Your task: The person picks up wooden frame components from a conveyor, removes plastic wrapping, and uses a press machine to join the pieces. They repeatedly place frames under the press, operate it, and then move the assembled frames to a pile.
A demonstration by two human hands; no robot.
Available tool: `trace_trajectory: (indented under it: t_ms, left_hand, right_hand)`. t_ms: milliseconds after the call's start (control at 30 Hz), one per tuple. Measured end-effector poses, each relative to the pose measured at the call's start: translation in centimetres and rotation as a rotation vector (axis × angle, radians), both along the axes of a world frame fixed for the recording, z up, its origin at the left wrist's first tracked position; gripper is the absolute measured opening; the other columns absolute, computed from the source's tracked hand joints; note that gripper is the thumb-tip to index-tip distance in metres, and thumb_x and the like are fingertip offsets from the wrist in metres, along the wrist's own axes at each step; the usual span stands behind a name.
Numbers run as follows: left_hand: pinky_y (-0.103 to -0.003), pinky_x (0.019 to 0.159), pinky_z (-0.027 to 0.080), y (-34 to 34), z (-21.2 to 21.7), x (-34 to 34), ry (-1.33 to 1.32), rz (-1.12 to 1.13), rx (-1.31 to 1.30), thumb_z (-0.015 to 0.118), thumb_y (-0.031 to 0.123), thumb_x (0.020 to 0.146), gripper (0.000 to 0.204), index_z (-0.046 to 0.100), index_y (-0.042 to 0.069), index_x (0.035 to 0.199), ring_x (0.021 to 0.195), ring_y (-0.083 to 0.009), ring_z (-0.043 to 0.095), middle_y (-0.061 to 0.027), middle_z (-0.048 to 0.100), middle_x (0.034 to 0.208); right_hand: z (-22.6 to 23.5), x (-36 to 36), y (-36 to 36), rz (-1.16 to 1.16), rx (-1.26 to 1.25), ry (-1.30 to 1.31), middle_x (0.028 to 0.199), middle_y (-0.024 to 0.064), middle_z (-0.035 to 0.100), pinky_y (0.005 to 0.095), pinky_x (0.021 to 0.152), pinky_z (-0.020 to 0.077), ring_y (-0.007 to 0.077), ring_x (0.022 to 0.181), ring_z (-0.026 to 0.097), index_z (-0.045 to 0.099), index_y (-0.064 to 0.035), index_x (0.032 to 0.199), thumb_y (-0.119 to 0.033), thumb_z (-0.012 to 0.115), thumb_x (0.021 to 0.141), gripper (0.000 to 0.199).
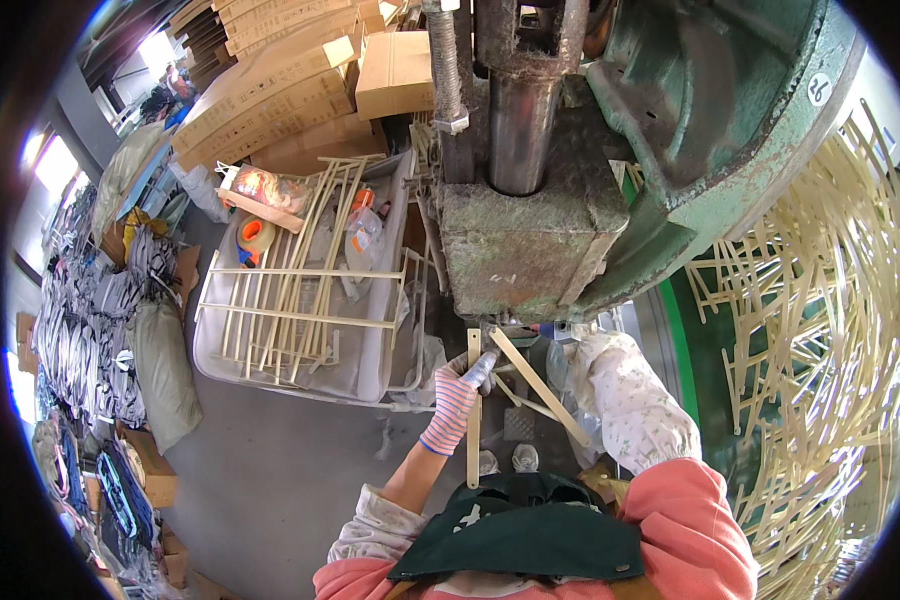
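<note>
My left hand [454, 400], in a pink-and-blue striped glove, is closed on a flat cream strip [473, 440] with holes near its ends. This strip points toward me, its far end just below the press head [520, 250]. A second cream strip [542, 387] slants from beside that far end down to the right. Whether the two strips are joined, I cannot tell. On the right, my forearm in a white flowered sleeve [630, 400] reaches up to the press. My right hand [573, 331] is by the press's lower edge, its fingers mostly hidden.
The green press frame [700, 140] rises ahead and to the right. A white tub [210, 345] at left carries a rack of cream strips, a tape roll [256, 235] and plastic bags. Many loose strips [820, 330] are heaped at right. Cardboard boxes [270, 105] stand behind.
</note>
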State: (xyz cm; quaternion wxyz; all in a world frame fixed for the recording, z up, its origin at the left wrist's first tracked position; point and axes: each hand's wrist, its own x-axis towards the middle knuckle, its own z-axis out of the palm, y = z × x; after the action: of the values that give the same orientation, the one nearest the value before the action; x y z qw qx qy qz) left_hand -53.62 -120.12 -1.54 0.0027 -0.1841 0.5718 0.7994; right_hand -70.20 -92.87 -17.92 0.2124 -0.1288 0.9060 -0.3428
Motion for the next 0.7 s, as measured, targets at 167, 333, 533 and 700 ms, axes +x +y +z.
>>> trace_trajectory:
  t_ms: [167,333,533,700]
  left_hand:
    - [-0.022,0.052,0.037,0.3,0.0,-0.2,0.031,0.029,-0.012,0.063,0.016,0.087,0.014,0.066,0.003,0.085,0.053,-0.0068,0.048,-0.0005,0.057,0.061]
    - [-0.021,0.056,0.038,0.4,-0.1,-0.2,0.113,0.031,-0.018,0.054,0.012,0.091,0.015,0.062,0.002,0.099,0.057,-0.0068,0.048,0.001,0.055,0.065]
    - [-0.021,0.057,0.041,0.4,-0.1,-0.2,0.248,0.046,0.179,0.05,0.004,0.092,0.043,0.043,0.003,0.134,0.059,-0.0059,0.047,0.0007,0.057,0.081]
    - [-0.021,0.058,0.04,0.9,0.5,-0.1,0.224,0.098,0.266,0.052,0.006,0.09,0.045,0.043,0.002,0.134,0.061,-0.0064,0.047,0.002,0.054,0.076]
  right_hand:
    - [-0.8,-0.2,0.0,-0.017,-0.017,-0.003,0.079,0.0101,0.065,0.0312,0.068,0.0495,0.0215,0.075,0.06,0.064,0.0001,0.087,-0.021,0.059,0.08,0.023]
    - [-0.5,-0.7,-0.3,-0.013,-0.034,0.005,0.079,0.0094,0.065,0.0301,0.067,0.0494,0.0198,0.075,0.059,0.064,0.0006,0.088,-0.02,0.058,0.082,0.022]
    - [3.8,1.0,-2.6,0.031,-0.221,0.06,0.079,0.0086,0.064,0.0288,0.066,0.0492,0.0176,0.075,0.059,0.063,0.0012,0.09,-0.019,0.058,0.085,0.022]
    - [7.1,2.0,-11.4,0.146,-0.584,0.05,0.079,0.0079,0.064,0.0276,0.066,0.0491,0.0159,0.075,0.058,0.063,0.0017,0.091,-0.019,0.057,0.087,0.021]
